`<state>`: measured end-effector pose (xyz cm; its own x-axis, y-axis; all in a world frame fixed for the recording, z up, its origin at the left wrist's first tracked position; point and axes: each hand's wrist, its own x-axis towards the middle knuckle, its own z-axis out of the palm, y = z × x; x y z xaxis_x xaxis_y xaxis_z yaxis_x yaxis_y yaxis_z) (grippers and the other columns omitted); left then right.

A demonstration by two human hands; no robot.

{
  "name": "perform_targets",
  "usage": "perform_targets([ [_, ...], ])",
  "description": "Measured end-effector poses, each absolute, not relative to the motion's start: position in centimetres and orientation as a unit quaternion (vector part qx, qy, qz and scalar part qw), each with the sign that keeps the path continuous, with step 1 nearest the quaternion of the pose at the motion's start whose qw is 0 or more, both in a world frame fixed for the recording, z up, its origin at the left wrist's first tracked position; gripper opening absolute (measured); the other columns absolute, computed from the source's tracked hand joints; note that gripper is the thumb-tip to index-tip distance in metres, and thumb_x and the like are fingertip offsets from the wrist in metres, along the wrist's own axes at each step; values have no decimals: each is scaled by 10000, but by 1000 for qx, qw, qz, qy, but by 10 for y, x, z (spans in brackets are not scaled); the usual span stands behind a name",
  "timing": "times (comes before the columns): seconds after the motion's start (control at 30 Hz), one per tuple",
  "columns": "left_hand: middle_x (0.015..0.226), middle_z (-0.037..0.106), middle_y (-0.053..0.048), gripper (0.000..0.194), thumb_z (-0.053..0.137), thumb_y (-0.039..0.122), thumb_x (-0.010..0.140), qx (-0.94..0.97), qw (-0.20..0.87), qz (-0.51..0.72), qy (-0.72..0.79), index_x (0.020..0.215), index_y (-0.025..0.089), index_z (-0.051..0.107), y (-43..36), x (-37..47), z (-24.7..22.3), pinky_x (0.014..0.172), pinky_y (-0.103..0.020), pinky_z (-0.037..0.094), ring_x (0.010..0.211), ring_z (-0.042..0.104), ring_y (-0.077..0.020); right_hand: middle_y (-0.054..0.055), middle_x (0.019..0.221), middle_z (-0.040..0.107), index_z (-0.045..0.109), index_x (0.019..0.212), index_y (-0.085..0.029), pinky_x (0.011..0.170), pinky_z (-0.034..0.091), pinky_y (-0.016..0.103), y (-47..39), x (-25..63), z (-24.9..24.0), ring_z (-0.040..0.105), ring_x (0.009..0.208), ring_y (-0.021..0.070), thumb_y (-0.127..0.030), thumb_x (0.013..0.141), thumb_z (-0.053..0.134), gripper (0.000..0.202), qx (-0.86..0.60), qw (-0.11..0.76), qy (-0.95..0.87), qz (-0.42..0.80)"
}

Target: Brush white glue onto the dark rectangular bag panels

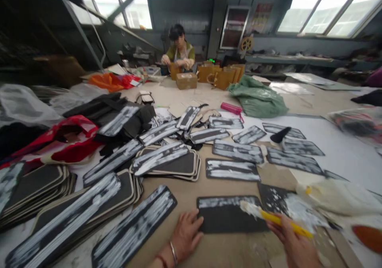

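My right hand (294, 236) grips a yellow-handled brush (276, 219) whose bristles are loaded with white paste. The bristle end touches the upper part of a black rectangular panel (228, 218) lying flat in front of me. A white streak runs along that panel's top edge; its lower part is bare black. At the panel's left end, my left hand (187, 234) rests with fingers spread, fingertips at the edge. Just right of the panel is a dark board (273, 196) smeared with white paste. Another paste-streaked black panel (135, 228) lies to the left of my left hand.
Stacks of black panels with pale borders (167, 164) stand on the left, streaked pieces on top. More coated panels (232, 169) spread across the table. A green sack (258, 97), a pink tube-shaped object (231, 108) and a red bag (74, 136) lie farther off. Another person (179, 53) works opposite.
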<state>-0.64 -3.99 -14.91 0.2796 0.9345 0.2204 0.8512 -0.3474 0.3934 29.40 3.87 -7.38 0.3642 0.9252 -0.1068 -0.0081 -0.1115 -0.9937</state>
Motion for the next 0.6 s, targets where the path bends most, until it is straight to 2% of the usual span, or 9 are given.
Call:
perform_targets([
  [0.13, 1202, 552, -144, 401, 570, 177, 748, 800, 123, 221, 544, 1148, 183, 547, -37, -8, -149, 895, -473, 447, 1088, 503, -277, 87, 853, 675, 622, 904, -109, 656, 575, 324, 18, 246, -90, 651, 716, 196, -554, 699, 617, 490, -615, 494, -364, 495],
  [0.37, 1208, 549, -146, 389, 558, 224, 775, 799, 113, 237, 541, 1158, 157, 539, -39, -10, -153, 908, -459, 437, 1092, 497, -272, 62, 783, 675, 626, 847, -130, 607, 581, 319, 20, 175, -103, 650, 641, 185, -553, 680, 625, 455, -586, 494, -380, 518],
  [0.6, 1186, 560, -138, 373, 549, 200, 777, 804, 89, 233, 540, 1147, 156, 545, -38, -9, -156, 893, -431, 448, 1075, 501, -263, 80, 803, 683, 617, 836, -135, 620, 575, 341, 36, 203, -119, 657, 638, 205, -580, 653, 621, 482, -625, 501, -374, 468],
])
